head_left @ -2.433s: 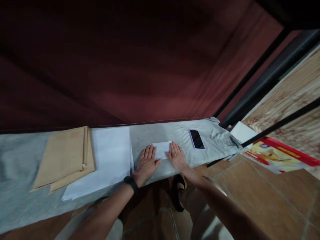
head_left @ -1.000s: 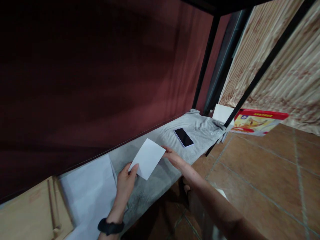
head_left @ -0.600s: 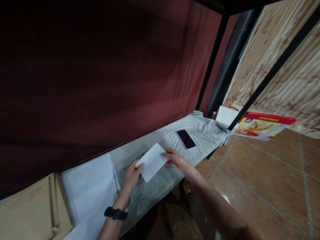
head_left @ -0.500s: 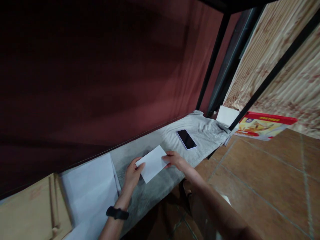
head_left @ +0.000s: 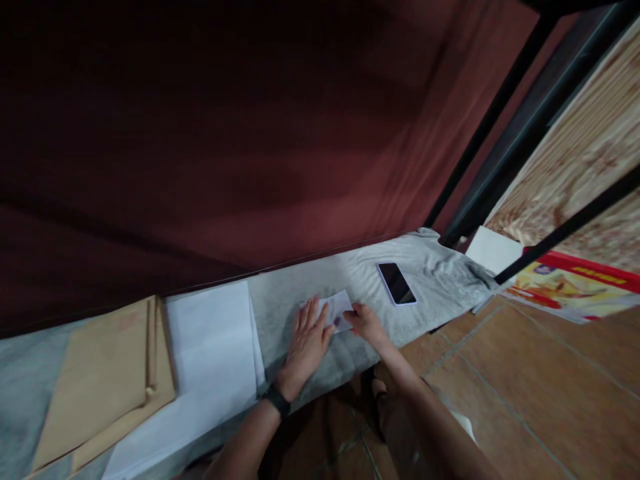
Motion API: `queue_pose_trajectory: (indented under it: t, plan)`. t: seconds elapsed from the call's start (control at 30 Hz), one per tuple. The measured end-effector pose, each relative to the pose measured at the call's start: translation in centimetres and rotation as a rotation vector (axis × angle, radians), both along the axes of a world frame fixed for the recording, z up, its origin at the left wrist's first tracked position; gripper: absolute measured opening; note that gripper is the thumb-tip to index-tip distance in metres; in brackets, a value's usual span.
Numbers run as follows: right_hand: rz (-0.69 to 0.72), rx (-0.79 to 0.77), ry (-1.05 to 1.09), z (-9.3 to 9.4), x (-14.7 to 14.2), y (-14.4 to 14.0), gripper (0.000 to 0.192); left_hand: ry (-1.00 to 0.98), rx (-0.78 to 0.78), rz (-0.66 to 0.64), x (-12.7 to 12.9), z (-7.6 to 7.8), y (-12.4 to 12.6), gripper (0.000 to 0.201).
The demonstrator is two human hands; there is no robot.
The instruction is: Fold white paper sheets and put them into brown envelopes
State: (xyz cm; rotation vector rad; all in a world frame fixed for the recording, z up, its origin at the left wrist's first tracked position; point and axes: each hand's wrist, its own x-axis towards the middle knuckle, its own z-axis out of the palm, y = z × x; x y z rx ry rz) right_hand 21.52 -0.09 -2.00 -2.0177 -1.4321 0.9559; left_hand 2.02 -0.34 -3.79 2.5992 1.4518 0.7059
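A small white sheet of paper [head_left: 341,302], which looks folded, lies on the grey cloth of the bench. My left hand [head_left: 309,339] rests flat on its left part, fingers stretched out, and covers much of it. At the paper's right edge, my right hand [head_left: 365,321] is closed with thumb and fingers gripping it. A phone [head_left: 397,284] with a dark screen and a pale purple rim lies just right of my right hand. To the left of my left hand are larger white sheets [head_left: 213,340].
Brown paper envelopes [head_left: 107,373] overlap the white sheets at the left. The grey cloth [head_left: 435,303] covers a narrow bench against a dark red wall [head_left: 280,187]. Black metal posts [head_left: 480,147], a white box-like item [head_left: 494,250] and a red-yellow carton [head_left: 575,283] stand right. Tiled floor lies below.
The paper was held up between both hands; now it lies on the cloth and shows smaller. My left hand has gone from gripping its edge to lying flat on it. The view has shifted left.
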Motion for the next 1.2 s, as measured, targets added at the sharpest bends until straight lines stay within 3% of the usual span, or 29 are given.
queue_pose_trajectory:
  t: [0.17,0.5,0.93,1.2]
  plan:
    - [0.036,0.006,-0.145,-0.1,0.4,0.0,0.018,0.194,0.023,-0.036,1.2,-1.0,-2.0,0.062]
    - [0.079,0.039,-0.241,-0.3,1.1,0.5,0.017,0.231,-0.033,0.015,1.6,-0.8,-3.2,0.07]
    - [0.161,-0.01,-0.071,-0.3,1.1,0.2,0.02,0.158,-0.048,0.124,1.4,-1.1,-2.1,0.062]
    - [0.175,-0.011,-0.154,0.4,1.0,0.0,0.017,0.178,-0.046,0.122,1.6,-1.3,-2.1,0.063]
